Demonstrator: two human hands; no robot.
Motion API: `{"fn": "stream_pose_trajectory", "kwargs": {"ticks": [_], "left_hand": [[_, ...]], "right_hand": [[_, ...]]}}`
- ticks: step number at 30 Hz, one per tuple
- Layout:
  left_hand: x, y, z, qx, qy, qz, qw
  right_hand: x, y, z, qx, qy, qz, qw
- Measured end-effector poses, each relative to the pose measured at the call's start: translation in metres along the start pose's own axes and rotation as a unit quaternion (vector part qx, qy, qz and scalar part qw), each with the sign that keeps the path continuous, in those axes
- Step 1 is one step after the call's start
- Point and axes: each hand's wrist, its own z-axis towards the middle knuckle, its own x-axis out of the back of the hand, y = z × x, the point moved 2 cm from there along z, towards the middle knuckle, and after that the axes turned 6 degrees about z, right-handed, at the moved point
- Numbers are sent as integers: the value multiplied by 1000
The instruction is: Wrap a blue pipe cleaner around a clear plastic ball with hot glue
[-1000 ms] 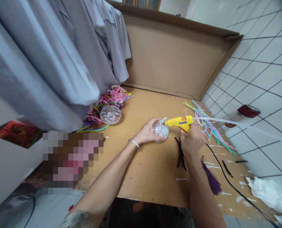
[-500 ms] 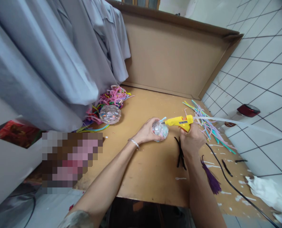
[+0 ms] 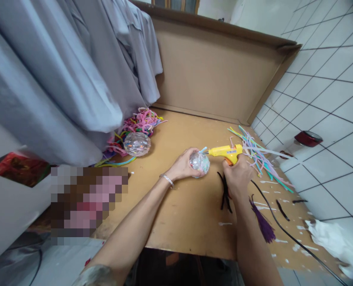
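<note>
Over the middle of the table, my left hand (image 3: 184, 165) is wrapped around a clear ball (image 3: 199, 163) with pale, fuzzy-looking pieces on its right side. A short light-blue piece sticks up from its top. My right hand (image 3: 238, 176) grips a yellow hot glue gun (image 3: 226, 151), its nozzle pointing left at the ball's upper right edge. Whether the tip touches the ball I cannot tell. A clear glue stick (image 3: 265, 151) juts from the gun's back. Several black strips (image 3: 224, 190) lie beside my right wrist, with a purple tassel (image 3: 262, 222) to its right.
A second clear ball (image 3: 137, 143) rests by a heap of colourful pipe cleaners (image 3: 143, 121) at the left. More pastel pipe cleaners (image 3: 262, 159) lie at the right. A black cord (image 3: 283, 228) runs to the lower right, past white crumpled tissue (image 3: 331, 242). Grey cloth (image 3: 105, 59) hangs at left.
The glue gun's nozzle has shifted very slightly, and its glue stick now points less far to the right. My left hand keeps its hold on the ball.
</note>
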Motion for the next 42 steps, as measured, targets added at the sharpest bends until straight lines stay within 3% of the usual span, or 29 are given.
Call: {"fn": "stream_pose_trajectory", "kwargs": {"ticks": [5,10,13,20,23,25,28,30,35,42], "left_hand": [[0,-2,0,-5,1,0,1000],[0,-3,0,-2,8,-1,1000],[1,-1,0,-1,6,1,1000],[0,2,-2,6,-4,4,1000],[-2,4,-2,-3,-2,9,1000],[-2,5,-2,-12,0,9,1000],[-3,5,-1,-26,0,16,1000],[-4,5,0,-37,2,28,999],[-6,2,0,-50,7,48,998],[-7,0,1,-61,11,43,997]], "right_hand": [[-9,10,6,-73,-55,30,995],[-22,24,6,-129,-114,-5,985],[-30,32,3,-118,-135,-59,982],[-38,39,-4,-64,-121,-117,984],[-33,31,-1,-6,-70,-70,995],[-25,19,1,70,-27,50,996],[-12,-6,-1,173,-14,256,951],[-4,-23,-2,212,-34,307,927],[5,-46,-2,289,-67,329,897],[4,-51,-8,348,-83,233,904]]}}
